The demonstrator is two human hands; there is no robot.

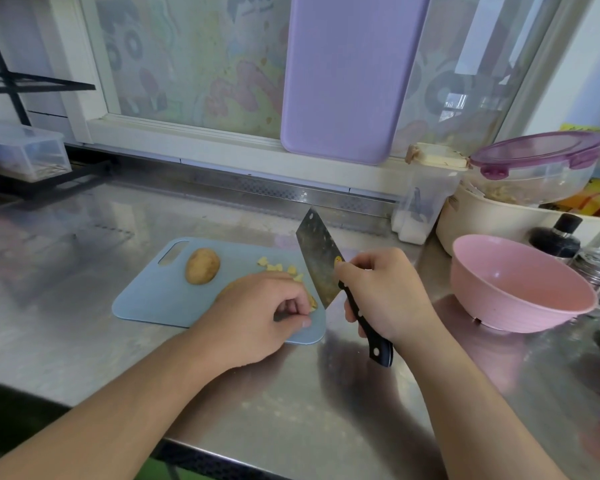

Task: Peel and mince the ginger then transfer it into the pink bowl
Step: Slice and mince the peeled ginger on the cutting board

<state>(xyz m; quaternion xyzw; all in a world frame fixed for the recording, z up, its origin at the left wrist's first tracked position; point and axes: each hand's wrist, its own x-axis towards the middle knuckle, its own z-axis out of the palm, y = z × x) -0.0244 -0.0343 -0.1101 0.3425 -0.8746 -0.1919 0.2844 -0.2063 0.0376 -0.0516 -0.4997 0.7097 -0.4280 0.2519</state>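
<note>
Ginger lies in two lots on your pale blue plastic cutting board (146, 299), which sits on the stainless steel bench (84, 341) toward its middle. Small yellow ginger pieces (284, 270) are scattered near the board's far right edge, and a larger yellow piece of ginger (311, 302) sits at the right edge, mostly hidden under your left hand (257, 317). That hand is curled, fingertips down on the board, and it seems to pinch the ginger, though the grip itself is hard to see.

Your right hand (383, 294) is wrapped round the black riveted handle of a steel cleaver (321, 259), thumb and forefinger up at the blade's base. The blade is raised and tilted, its tip pointing toward the window, its lower corner just beside the hidden ginger.

A brown unpeeled potato (202, 266) rests near the board's far left corner, just beside the handle slot, well apart from your hands.

The round pink plastic bowl (520, 285) stands upright on the bench to the right of the board, near your right hand but not touching it. Behind it are a cream tub (482, 220), a clear container with a purple lid (537, 161) and a black-capped bottle (556, 235). A lilac cutting board (347, 77) leans against the window.
</note>
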